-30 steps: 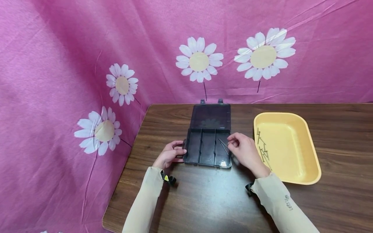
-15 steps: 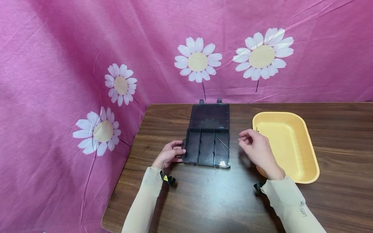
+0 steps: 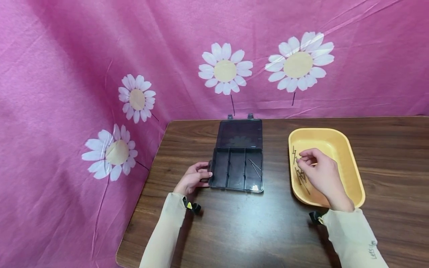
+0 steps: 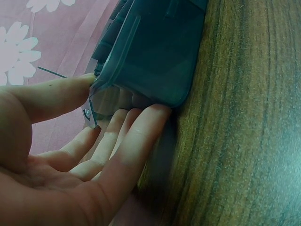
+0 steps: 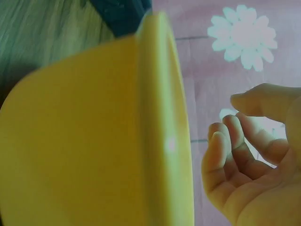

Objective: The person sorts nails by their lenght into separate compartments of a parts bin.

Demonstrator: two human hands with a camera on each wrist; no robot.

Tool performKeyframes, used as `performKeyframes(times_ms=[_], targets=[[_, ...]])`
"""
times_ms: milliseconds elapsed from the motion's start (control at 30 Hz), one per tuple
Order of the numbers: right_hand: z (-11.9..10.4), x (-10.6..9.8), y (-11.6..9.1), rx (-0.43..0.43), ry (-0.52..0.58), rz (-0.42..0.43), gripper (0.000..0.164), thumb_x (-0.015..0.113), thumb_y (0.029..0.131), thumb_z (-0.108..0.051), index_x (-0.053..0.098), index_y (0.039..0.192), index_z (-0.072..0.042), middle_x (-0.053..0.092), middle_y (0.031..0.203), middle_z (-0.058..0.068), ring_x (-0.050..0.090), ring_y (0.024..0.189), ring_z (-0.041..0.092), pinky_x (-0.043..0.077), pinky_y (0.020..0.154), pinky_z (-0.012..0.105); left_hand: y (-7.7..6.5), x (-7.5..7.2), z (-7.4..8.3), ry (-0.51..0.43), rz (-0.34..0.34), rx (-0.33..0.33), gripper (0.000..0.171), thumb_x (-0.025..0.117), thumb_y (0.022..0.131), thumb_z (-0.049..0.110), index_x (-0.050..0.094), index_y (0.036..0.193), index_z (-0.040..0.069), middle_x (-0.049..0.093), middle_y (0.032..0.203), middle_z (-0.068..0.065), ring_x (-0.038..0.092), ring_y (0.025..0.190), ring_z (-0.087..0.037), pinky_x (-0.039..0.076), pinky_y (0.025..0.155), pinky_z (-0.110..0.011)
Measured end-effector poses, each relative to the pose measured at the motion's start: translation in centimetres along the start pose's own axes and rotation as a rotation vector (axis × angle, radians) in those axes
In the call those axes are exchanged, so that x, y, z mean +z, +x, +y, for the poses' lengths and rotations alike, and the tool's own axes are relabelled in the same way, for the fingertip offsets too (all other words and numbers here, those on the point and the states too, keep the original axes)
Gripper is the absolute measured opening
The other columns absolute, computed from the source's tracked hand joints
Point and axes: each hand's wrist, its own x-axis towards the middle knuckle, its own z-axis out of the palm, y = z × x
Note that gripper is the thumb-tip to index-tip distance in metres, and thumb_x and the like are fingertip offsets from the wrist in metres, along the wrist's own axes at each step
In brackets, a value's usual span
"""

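A dark see-through compartment case (image 3: 236, 175) lies on the table with its lid (image 3: 239, 134) folded back. My left hand (image 3: 193, 178) grips its left side. In the left wrist view, the thumb lies on the upper rim of the case (image 4: 155, 56) and the fingers are against its side wall. Two thin nails (image 3: 255, 168) lie in the right compartment. Over the yellow bin (image 3: 354, 167) is my right hand (image 3: 320, 173), its fingers loosely curled and nothing between them. Several nails (image 3: 301, 179) lie along the bin's left side, near the fingertips, some partly hidden by the hand.
The brown wooden table (image 3: 248, 230) carries both the case and the bin. A pink cloth with daisies (image 3: 174, 56) hangs behind and to the left of it. In the right wrist view, the bin's wall (image 5: 94, 141) rises beside the hand.
My right hand has let go of a nail at the case's right compartment and moved right, over the bin. My left hand keeps its grip on the case.
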Motion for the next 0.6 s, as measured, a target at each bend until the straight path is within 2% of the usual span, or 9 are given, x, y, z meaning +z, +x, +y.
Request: performKeyframes(times_ms=[233, 367, 500, 600], targets=[[2.1, -0.9, -0.4, 0.017, -0.036, -0.038, 0.018, 0.068, 0.085, -0.014, 0.066, 0.098, -0.001, 0.069, 0.084, 0.014, 0.044, 0.066, -0.017, 0.038, 0.063, 0.011, -0.1, -0.1, 0.0, 0.023, 0.001, -0.006, 0.053, 0.066, 0.088, 0.002, 0.046, 0.137, 0.008, 0.058, 0.115, -0.015, 0.062, 0.086, -0.016, 0.06, 0.067, -0.034], [3.0, -0.7, -0.7, 0.033, -0.047, -0.079, 0.017, 0.068, 0.085, -0.011, 0.066, 0.097, 0.0, 0.069, 0.084, 0.014, 0.045, 0.065, -0.016, 0.038, 0.062, 0.01, -0.1, -0.1, -0.1, 0.018, 0.006, -0.008, 0.053, 0.066, 0.088, 0.002, 0.047, 0.136, 0.008, 0.059, 0.112, -0.013, 0.062, 0.084, -0.017, 0.06, 0.067, -0.034], [3.9, -0.2, -1.1, 0.064, -0.072, -0.146, 0.015, 0.068, 0.084, -0.01, 0.065, 0.095, -0.001, 0.069, 0.083, 0.01, 0.048, 0.065, -0.01, 0.039, 0.061, 0.011, -0.1, 0.0, 0.0, 0.02, 0.004, -0.004, 0.053, 0.066, 0.088, 0.001, 0.047, 0.136, 0.008, 0.059, 0.112, -0.014, 0.063, 0.084, -0.017, 0.06, 0.067, -0.034], [4.4, 0.2, -1.4, 0.079, -0.105, -0.191, 0.013, 0.068, 0.083, -0.01, 0.064, 0.092, -0.002, 0.067, 0.081, 0.007, 0.051, 0.066, -0.001, 0.04, 0.06, 0.016, -0.1, 0.0, 0.0, 0.017, 0.001, -0.003, 0.053, 0.066, 0.087, 0.001, 0.046, 0.136, 0.008, 0.059, 0.111, -0.013, 0.063, 0.084, -0.017, 0.06, 0.067, -0.034]])
